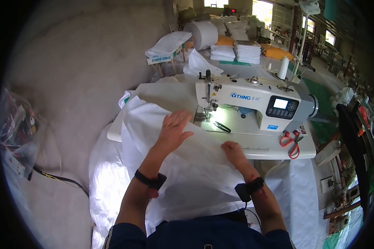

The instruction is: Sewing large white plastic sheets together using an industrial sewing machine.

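Observation:
A large sheet of white woven fabric [174, 166] drapes over the table's front edge and across my lap. My left hand [176, 129] lies on it with fingers stretched out, left of the needle area. At the sheet's right edge, my right hand [234, 154] is closed, its fingertips pinching the white fabric. Just beyond both hands stands a white sewing machine [241, 98], its lamp lighting the needle plate. A dark pair of thread snips [222, 127] rests on the machine bed, right of the presser foot. Each wrist wears a black strapped device.
Red-handled scissors [293, 146] lie at the table's right end. A white thread cone [283, 68] stands behind the machine. Farther back are folded white stacks [248, 53], a big white roll [201, 35] and orange sacks [277, 52]. Clear plastic bags [16, 128] sit at left, near a black cable [62, 179].

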`<state>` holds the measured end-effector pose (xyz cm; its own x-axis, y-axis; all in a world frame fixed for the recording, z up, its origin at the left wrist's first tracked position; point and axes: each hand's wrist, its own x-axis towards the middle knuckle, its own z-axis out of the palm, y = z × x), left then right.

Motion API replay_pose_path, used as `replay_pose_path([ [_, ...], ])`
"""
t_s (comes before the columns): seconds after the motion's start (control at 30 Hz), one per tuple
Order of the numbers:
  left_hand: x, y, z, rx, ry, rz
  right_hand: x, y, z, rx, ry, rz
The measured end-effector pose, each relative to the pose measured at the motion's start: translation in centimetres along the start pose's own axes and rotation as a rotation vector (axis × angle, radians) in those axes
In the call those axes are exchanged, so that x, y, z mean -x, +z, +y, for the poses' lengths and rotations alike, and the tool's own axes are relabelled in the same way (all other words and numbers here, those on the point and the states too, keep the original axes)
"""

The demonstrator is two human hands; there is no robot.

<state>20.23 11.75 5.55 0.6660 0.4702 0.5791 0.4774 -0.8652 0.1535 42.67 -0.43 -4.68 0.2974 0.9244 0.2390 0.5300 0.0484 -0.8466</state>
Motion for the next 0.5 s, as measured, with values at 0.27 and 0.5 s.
replay_pose_path([
  [0.27, 15.6, -8.4, 0.3, -0.206, -0.653, -0.143, 1.7, -6.6, 4.8, 0.185, 0.081, 0.268],
  [0.5, 30.1, -1.7, 3.4, 0.263, -0.975, -0.308, 2.4, -4.4, 4.6, 0.086, 0.247, 0.212],
])
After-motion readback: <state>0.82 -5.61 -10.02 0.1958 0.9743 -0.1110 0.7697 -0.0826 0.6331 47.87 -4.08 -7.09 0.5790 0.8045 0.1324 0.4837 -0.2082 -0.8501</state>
